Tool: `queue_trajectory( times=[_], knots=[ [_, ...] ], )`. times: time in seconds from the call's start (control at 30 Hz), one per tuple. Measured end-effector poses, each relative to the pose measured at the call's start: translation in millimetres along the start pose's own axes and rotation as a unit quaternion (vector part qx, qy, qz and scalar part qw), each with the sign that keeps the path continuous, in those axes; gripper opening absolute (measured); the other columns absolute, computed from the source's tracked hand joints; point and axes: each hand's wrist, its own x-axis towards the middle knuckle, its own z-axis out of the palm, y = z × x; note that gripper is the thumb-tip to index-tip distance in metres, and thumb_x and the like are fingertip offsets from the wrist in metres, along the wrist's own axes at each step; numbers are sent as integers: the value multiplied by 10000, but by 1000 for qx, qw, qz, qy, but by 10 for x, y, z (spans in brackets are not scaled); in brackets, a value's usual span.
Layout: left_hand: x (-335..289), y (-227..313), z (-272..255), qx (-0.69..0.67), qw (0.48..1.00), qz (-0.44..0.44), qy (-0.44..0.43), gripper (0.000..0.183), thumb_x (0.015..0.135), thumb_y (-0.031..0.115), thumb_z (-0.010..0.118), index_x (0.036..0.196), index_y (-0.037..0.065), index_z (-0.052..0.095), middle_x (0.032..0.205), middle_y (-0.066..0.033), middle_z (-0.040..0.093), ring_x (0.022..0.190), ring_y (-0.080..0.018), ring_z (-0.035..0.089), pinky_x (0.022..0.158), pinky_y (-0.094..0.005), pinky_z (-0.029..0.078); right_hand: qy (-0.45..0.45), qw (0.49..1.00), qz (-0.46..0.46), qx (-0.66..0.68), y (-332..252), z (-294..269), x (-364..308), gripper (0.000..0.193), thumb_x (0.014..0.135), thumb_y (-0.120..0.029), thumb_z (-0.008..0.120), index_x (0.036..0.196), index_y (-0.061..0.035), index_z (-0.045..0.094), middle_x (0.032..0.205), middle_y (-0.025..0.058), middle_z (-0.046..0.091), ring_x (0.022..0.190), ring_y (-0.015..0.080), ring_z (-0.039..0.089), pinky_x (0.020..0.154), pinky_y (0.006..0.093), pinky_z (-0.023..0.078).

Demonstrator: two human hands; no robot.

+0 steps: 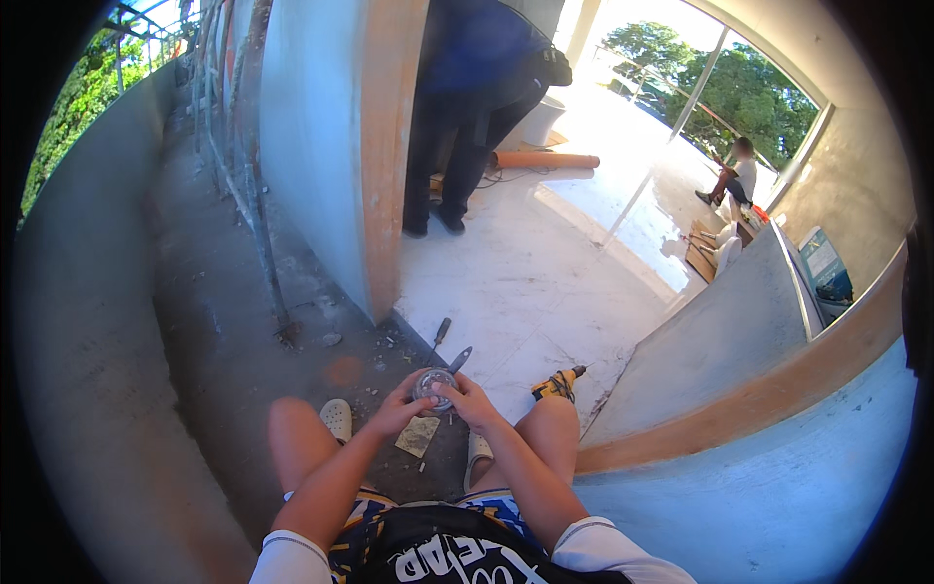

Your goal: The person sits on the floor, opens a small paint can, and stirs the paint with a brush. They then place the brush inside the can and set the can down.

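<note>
Between my two hands is a small round, clear container (435, 387), greyish inside; what it contains is too small to make out. My left hand (399, 406) closes round its left side, the thumb across the top. From the right, my right hand (471, 401) grips the same container with fingers wrapped and thumb on top. Just beyond my right fingers a dark flat-ended handle or blade (461, 359) sticks out; whether I touch it is unclear. A dark-handled screwdriver (443, 331) lies past it on the floor edge. Below my hands rests a pale square sheet (416, 437).
A yellow power drill (556, 385) lies right of my knee. Left stand a wall end (379, 165) and scaffold poles (258, 214). One person (477, 88) bends inside near an orange pipe (545, 161); another (741, 177) sits far right. A low partition (710, 331) runs right.
</note>
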Motion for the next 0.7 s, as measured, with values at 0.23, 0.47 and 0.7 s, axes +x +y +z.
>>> queue_trajectory(
  times=[0.23,0.47,0.7],
  knots=[
    [14,-29,10,46,998,-22,29,745,946,300,758,1587,179,398,1331,-73,609,1104,-165,624,862,-305,534,1,1000,-11,15,-13,-5,-15,433,966,-270,738,1297,-18,618,1170,104,694,1042,194,696,898,355,596],
    [67,-110,40,51,997,34,42,711,954,293,739,1569,137,417,1358,-89,590,1172,-184,604,947,-340,536,11,1000,17,14,13,-17,4,451,969,-328,720,1328,-74,620,1195,67,691,1058,177,683,883,361,591],
    [95,-187,28,169,972,85,137,735,901,251,791,1538,101,456,1355,-106,600,1208,-186,583,999,-327,505,35,995,89,-14,6,-13,-1,551,943,-370,711,1420,-141,557,1294,59,647,1148,212,630,895,410,557]
  ],
)
